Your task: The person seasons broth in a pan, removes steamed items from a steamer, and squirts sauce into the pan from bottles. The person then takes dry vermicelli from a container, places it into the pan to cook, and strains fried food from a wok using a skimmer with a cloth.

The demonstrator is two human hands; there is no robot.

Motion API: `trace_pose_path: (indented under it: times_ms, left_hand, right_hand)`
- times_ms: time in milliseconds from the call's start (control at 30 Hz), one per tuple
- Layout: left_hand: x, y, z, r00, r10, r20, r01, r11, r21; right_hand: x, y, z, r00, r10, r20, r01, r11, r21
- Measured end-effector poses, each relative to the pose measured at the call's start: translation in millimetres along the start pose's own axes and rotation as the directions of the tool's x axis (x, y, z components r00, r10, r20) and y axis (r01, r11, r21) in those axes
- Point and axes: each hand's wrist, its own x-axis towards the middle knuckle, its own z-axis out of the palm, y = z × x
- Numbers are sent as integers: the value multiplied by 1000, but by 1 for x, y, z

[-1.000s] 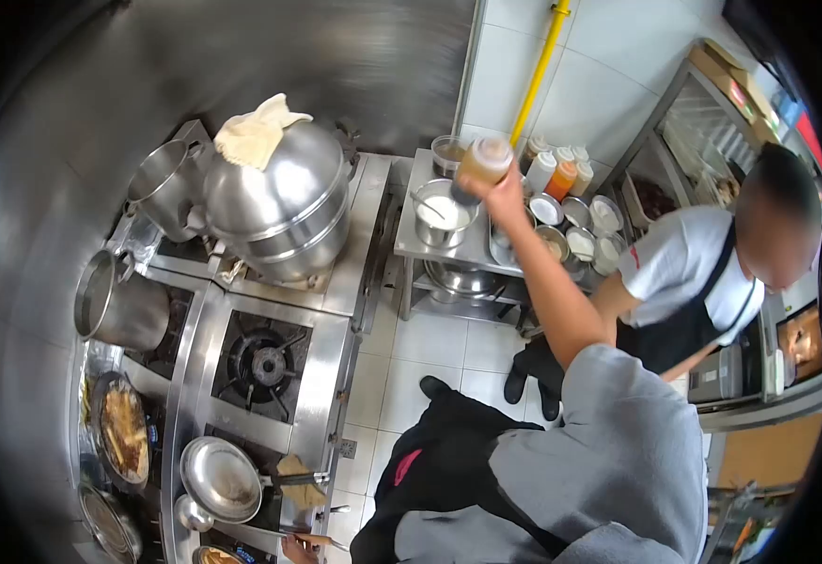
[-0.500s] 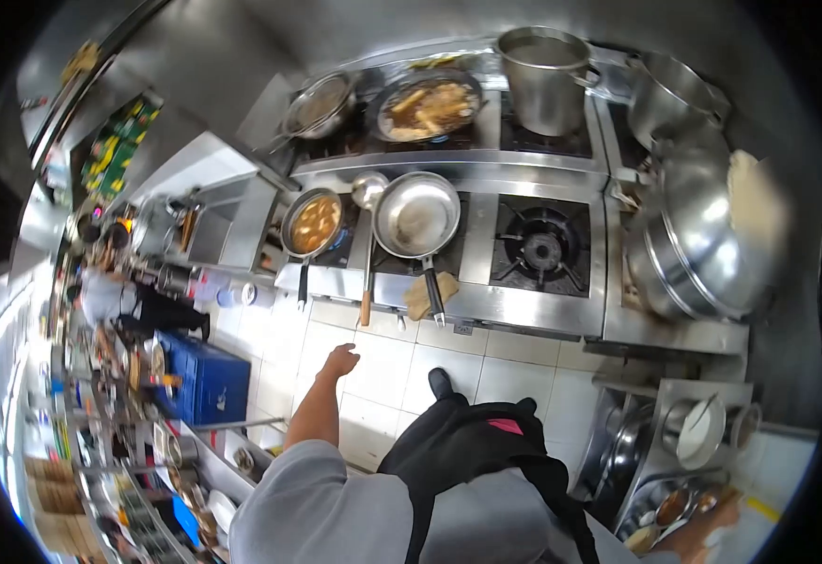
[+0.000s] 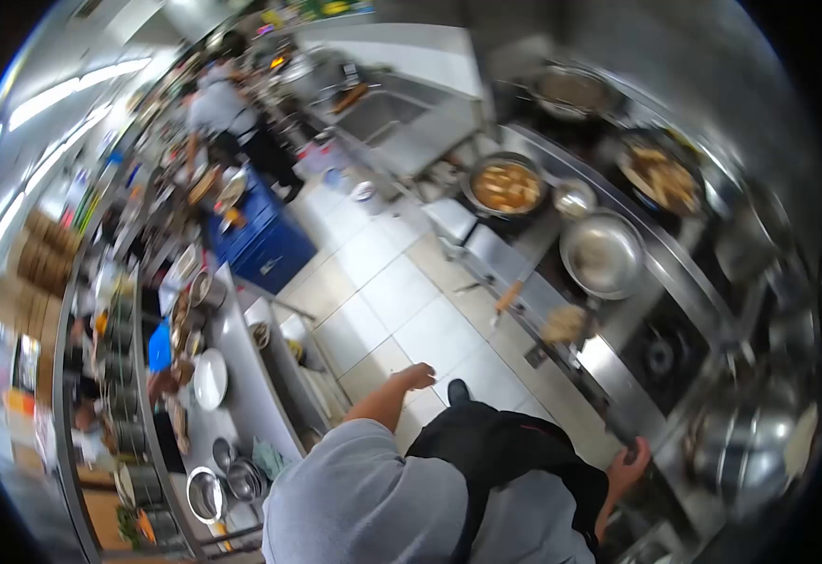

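The stew [image 3: 505, 191] is orange-brown, the near pan [image 3: 603, 256] silvery, the cloth [image 3: 562, 324] tan, the shirt [image 3: 345, 498] grey, the apron [image 3: 505, 444] black, the tiled floor [image 3: 401, 289] white, the box [image 3: 277, 256] blue.

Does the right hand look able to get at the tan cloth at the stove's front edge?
Probably, with a step or stretch: the right hand looks empty, and the way along the stove's front edge seems free, though the pan handle appears to cross the cloth.

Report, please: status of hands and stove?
Left hand empty, above floor. Right hand near stove, nothing visibly held. Wooden ladle handle juts past stove front.
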Motion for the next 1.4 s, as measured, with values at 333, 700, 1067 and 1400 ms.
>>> trace_pose_path:
  times_ms: [333, 700, 1067, 1400]
  left_hand:
    - [-15, -151, -10, 964, -95, -249, -4, 928, -372]
    - [-121, -172, 109, 859, -478, 184, 382, 359, -852]
    - [-157, -131, 135, 856, -443, 267, 398, 235, -887]
    - [-308, -310, 123, -410, -599, -688, 596, 395, -699]
  right_hand:
    - [45, -193, 214, 492, -171, 854, -167, 944, 285]
    - [56, -317, 339, -64, -241, 968, -355, 913, 204]
    - [-16, -289, 437, -489, 45, 871, 76, 997, -9]
    - [-46, -343, 447, -378, 235, 895, 149, 970, -192]
